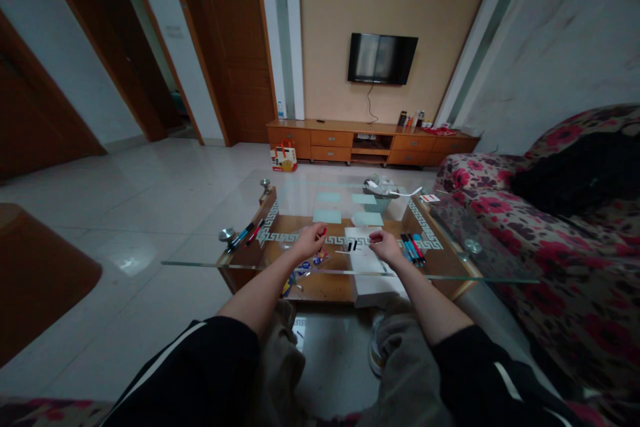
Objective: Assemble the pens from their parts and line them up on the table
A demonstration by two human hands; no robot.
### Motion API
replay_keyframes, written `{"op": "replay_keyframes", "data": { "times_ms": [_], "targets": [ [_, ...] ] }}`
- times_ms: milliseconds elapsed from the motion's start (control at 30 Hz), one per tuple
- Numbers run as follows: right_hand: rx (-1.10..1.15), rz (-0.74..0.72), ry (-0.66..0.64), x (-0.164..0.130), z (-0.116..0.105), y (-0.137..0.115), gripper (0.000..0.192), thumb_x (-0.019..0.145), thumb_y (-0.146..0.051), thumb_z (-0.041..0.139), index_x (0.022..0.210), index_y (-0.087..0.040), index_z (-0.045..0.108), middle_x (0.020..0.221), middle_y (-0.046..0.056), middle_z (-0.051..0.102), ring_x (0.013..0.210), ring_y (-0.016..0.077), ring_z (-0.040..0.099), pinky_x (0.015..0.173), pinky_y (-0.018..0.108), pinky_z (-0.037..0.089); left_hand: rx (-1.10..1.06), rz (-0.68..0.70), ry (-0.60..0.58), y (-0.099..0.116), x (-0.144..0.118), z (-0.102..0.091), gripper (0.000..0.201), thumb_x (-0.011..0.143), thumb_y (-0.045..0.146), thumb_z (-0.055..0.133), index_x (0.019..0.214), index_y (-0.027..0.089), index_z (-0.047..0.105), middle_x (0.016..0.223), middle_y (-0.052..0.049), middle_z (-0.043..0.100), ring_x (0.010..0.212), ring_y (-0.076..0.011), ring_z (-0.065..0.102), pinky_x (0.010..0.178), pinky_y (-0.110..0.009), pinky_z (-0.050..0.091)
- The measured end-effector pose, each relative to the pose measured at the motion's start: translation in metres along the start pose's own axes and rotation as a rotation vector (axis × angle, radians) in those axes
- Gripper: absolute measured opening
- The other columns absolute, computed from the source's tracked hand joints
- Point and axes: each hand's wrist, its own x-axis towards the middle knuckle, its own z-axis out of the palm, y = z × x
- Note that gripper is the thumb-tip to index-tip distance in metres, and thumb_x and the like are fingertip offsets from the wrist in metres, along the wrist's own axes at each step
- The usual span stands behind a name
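Note:
My left hand (311, 241) is closed around a small red pen or marker above the glass coffee table (210, 264). My right hand (385, 245) hovers with fingers curled beside a white paper pad (371, 265); whether it holds anything I cannot tell. Two small dark pen caps or pieces (352, 246) lie on the pad between my hands. Several blue, red and black pens (412, 248) lie just right of my right hand. A few more pens (246, 235) lie at the table's left edge.
Pale green cards (327, 215) and a bowl with clutter (379, 199) sit farther back on the table. A floral sofa (565, 260) runs along the right. A wooden TV cabinet (370, 142) with a wall television (382, 58) stands ahead, a wooden piece of furniture (35, 273) at left.

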Motion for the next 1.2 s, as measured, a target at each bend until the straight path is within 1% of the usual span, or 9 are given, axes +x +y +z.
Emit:
{"op": "replay_keyframes", "data": {
  "times_ms": [100, 300, 433, 500, 600, 767, 1000, 1100, 1200],
  "targets": [
    [-0.133, -0.027, -0.022, 0.0, 0.0, 0.0, 0.026, 0.062, -0.005, 0.07, 0.087, -0.014, 0.07, 0.079, 0.004, 0.071, 0.073, 0.0157, 0.066, 0.075, 0.026, 0.051, 0.037, -0.001, -0.023, 0.002, 0.0, -0.001, 0.026, 0.086, 0.022, 0.055, 0.111, 0.022, 0.062, 0.088, -0.002, 0.071, 0.079, -0.0169, 0.066, 0.075, -0.027, 0.049],
    [-0.304, -0.082, -0.094, -0.005, 0.001, -0.004, 0.022, 0.066, -0.008, 0.069, 0.087, -0.014, 0.073, 0.078, 0.005, 0.072, 0.073, 0.0158, 0.066, 0.074, 0.025, 0.049, 0.102, -0.03, -0.065, 0.0, 0.0, 0.005, 0.023, 0.089, 0.027, 0.054, 0.111, 0.021, 0.06, 0.088, -0.001, 0.07, 0.079, -0.0161, 0.065, 0.073, -0.026, 0.047],
    [-0.373, -0.126, -0.121, -0.008, 0.001, -0.008, 0.02, 0.068, -0.008, 0.069, 0.086, -0.014, 0.074, 0.08, 0.006, 0.073, 0.074, 0.0176, 0.066, 0.074, 0.026, 0.048, 0.189, -0.042, -0.089, -0.003, -0.001, 0.01, 0.021, 0.089, 0.032, 0.059, 0.107, 0.021, 0.061, 0.093, -0.004, 0.068, 0.089, -0.0197, 0.063, 0.082, -0.03, 0.045],
    [-0.39, -0.141, -0.129, -0.009, 0.001, -0.009, 0.019, 0.069, -0.008, 0.069, 0.086, -0.014, 0.073, 0.079, 0.006, 0.073, 0.074, 0.0176, 0.066, 0.072, 0.025, 0.048, 0.233, -0.047, -0.093, -0.002, -0.001, 0.013, 0.022, 0.088, 0.034, 0.06, 0.105, 0.021, 0.061, 0.096, -0.006, 0.067, 0.095, -0.0221, 0.061, 0.087, -0.034, 0.042],
    [-0.396, -0.159, -0.137, -0.009, 0.002, -0.01, 0.018, 0.07, -0.009, 0.069, 0.087, -0.014, 0.073, 0.081, 0.006, 0.073, 0.075, 0.017, 0.066, 0.072, 0.025, 0.047, 0.279, -0.051, -0.103, 0.001, -0.002, 0.016, 0.021, 0.089, 0.037, 0.06, 0.104, 0.022, 0.061, 0.097, -0.007, 0.066, 0.098, -0.024, 0.058, 0.09, -0.037, 0.039],
    [-0.388, -0.182, -0.133, -0.009, 0.005, -0.007, 0.017, 0.07, -0.011, 0.071, 0.086, -0.016, 0.072, 0.082, 0.004, 0.073, 0.076, 0.0163, 0.067, 0.074, 0.025, 0.048, 0.323, -0.038, -0.122, 0.004, -0.002, 0.02, 0.02, 0.09, 0.038, 0.059, 0.104, 0.024, 0.062, 0.099, -0.007, 0.067, 0.106, -0.0268, 0.052, 0.092, -0.041, 0.035],
    [-0.389, -0.22, -0.111, -0.01, 0.002, -0.01, 0.012, 0.076, -0.017, 0.068, 0.088, -0.017, 0.072, 0.086, 0.006, 0.073, 0.08, 0.0178, 0.067, 0.079, 0.027, 0.049, 0.371, -0.036, -0.126, 0.001, -0.002, 0.023, 0.021, 0.091, 0.039, 0.058, 0.102, 0.023, 0.065, 0.11, -0.009, 0.065, 0.109, -0.0282, 0.05, 0.092, -0.043, 0.035],
    [-0.401, -0.238, -0.098, -0.013, 0.0, -0.012, 0.011, 0.08, -0.02, 0.065, 0.088, -0.017, 0.073, 0.087, 0.007, 0.073, 0.082, 0.0185, 0.067, 0.08, 0.027, 0.048, 0.388, -0.044, -0.108, 0.0, 0.0, 0.022, 0.024, 0.093, 0.04, 0.054, 0.105, 0.021, 0.064, 0.113, -0.011, 0.063, 0.11, -0.0277, 0.049, 0.093, -0.042, 0.036],
    [-0.41, -0.253, -0.083, -0.014, -0.003, -0.013, 0.013, 0.084, -0.021, 0.061, 0.089, -0.017, 0.072, 0.089, 0.007, 0.073, 0.083, 0.0187, 0.066, 0.081, 0.027, 0.047, 0.409, -0.065, -0.068, -0.003, 0.0, 0.016, 0.028, 0.097, 0.039, 0.045, 0.113, 0.022, 0.061, 0.118, -0.012, 0.061, 0.113, -0.0274, 0.047, 0.095, -0.044, 0.035]
  ]
}}
